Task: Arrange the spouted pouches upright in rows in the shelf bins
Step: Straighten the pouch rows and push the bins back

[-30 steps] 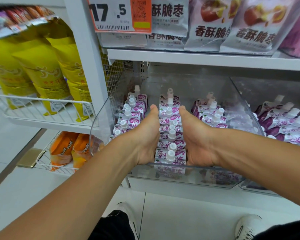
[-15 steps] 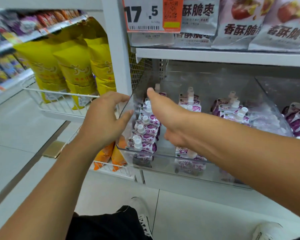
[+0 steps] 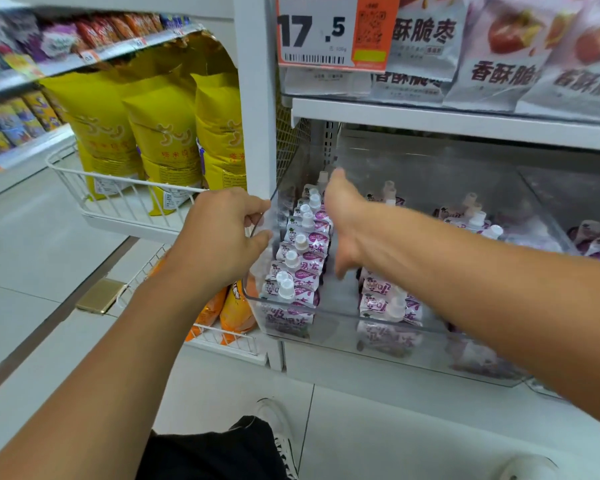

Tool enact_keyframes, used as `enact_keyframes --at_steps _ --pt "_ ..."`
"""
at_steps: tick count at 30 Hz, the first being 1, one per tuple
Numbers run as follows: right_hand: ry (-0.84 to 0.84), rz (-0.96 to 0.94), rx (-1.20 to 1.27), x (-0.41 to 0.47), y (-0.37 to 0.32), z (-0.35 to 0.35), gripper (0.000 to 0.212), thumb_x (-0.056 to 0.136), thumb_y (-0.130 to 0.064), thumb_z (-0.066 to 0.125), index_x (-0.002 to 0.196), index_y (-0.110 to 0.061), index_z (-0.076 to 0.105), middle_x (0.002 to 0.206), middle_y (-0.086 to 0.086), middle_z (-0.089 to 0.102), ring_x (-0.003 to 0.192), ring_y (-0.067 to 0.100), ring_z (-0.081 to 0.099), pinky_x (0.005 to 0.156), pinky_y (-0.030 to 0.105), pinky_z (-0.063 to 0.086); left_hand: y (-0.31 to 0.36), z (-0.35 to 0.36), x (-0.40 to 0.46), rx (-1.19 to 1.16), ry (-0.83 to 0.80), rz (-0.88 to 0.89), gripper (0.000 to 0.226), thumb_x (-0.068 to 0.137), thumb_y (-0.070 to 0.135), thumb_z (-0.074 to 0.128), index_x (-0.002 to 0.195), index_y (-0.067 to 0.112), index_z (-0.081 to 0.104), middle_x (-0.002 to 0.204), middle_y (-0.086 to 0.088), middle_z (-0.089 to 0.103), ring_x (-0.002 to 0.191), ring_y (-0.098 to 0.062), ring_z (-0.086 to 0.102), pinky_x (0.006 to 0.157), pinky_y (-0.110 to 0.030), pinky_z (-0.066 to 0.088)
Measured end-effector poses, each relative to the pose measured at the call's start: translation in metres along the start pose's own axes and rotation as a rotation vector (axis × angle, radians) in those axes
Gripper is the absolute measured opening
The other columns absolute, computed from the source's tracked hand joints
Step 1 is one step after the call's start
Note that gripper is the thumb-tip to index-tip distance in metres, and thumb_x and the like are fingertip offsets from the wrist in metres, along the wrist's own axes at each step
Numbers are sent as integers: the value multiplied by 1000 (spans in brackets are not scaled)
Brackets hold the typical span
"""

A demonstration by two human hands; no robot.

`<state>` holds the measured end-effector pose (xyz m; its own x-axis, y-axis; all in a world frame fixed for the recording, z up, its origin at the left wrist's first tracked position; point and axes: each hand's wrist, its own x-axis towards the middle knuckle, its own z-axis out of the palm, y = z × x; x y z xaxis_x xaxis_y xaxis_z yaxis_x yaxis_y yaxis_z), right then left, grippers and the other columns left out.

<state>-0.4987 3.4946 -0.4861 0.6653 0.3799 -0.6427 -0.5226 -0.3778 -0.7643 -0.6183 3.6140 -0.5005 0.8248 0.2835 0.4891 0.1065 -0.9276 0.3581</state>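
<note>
A clear plastic bin (image 3: 336,322) on the shelf holds white-and-purple spouted pouches in three rows. The left row (image 3: 303,244) stands upright against the bin's left wall. The middle row (image 3: 388,306) is partly hidden by my right forearm, and the right row (image 3: 475,220) sits further back. My left hand (image 3: 222,233) is outside the bin, with its fingers and thumb curled on the left wall's edge. My right hand (image 3: 347,223) is inside the bin, flat with straight fingers against the right side of the left row.
A second clear bin (image 3: 596,237) of purple pouches stands at the right. A white shelf post (image 3: 257,133) borders the bin's left side. Yellow bags fill a wire basket (image 3: 125,199) on the left, with orange bags (image 3: 236,306) below. A shelf board (image 3: 430,123) hangs low overhead.
Both hands left the middle row and moved left. My left hand went outside to the bin's left wall; my right hand now lies against the left row. The view turned left.
</note>
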Motion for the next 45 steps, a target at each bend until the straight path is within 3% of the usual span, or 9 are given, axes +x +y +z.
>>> enact_keyframes --at_steps 4,13,19,24,30,34,36,38,45 --pt "66 -131 -76 15 -30 0 56 106 -35 15 153 -5 21 160 7 24 147 28 22 117 44 17 1 1 0 35 20 15 28 78 16 78 104 8 76 81 -9 64 73 -28 57 71 -41 52" --pt "98 -72 -106 66 -30 5 86 87 -76 21 140 -12 44 146 10 47 130 33 47 114 56 30 1 -1 4 106 -17 -5 20 80 21 75 90 4 73 79 -9 61 71 -29 56 67 -45 52" --pt "111 -146 -66 53 -35 14 75 99 -62 16 155 -13 22 159 3 28 145 28 29 117 43 22 11 -2 5 189 -32 -91 24 82 23 75 96 4 73 91 -10 62 83 -34 58 74 -46 53" --pt "84 -167 -53 55 -37 4 73 87 -62 32 141 -15 46 141 -2 49 124 28 50 109 48 36 15 -2 2 242 -40 -129 25 81 24 76 99 6 73 94 -11 61 87 -35 58 74 -46 53" --pt "-21 -429 -353 -23 -10 -46 69 99 -61 35 156 -24 22 164 -2 17 151 23 16 120 45 17 46 2 3 12 156 -25 20 84 32 74 99 19 75 90 -3 66 82 -19 61 73 -31 47" --pt "183 -469 -630 -55 23 -87 46 99 -50 45 126 -16 59 131 4 57 103 17 54 81 29 35 86 21 -3 -61 -272 83 28 93 38 60 82 18 74 73 1 70 68 -16 62 68 -32 49" --pt "203 -466 -718 -70 36 -97 38 99 -44 47 75 -16 55 78 4 54 65 19 45 61 33 32 98 30 -6 6 -473 127 38 94 44 58 76 14 73 65 -4 67 63 -19 60 60 -31 48" --pt "219 -591 -918 -83 52 -108 47 96 -44 53 63 -11 52 58 4 49 55 19 41 56 35 34 100 28 -6 -7 -590 154 40 88 51 63 73 16 74 60 -1 66 59 -14 62 57 -29 49" --pt "236 -823 -1587 -114 101 -123 24 91 -43 58 99 -22 67 95 -1 69 92 24 65 76 33 50 85 17 -10 85 -817 130 18 68 32 89 79 24 77 60 16 65 57 6 59 56 -13 42"
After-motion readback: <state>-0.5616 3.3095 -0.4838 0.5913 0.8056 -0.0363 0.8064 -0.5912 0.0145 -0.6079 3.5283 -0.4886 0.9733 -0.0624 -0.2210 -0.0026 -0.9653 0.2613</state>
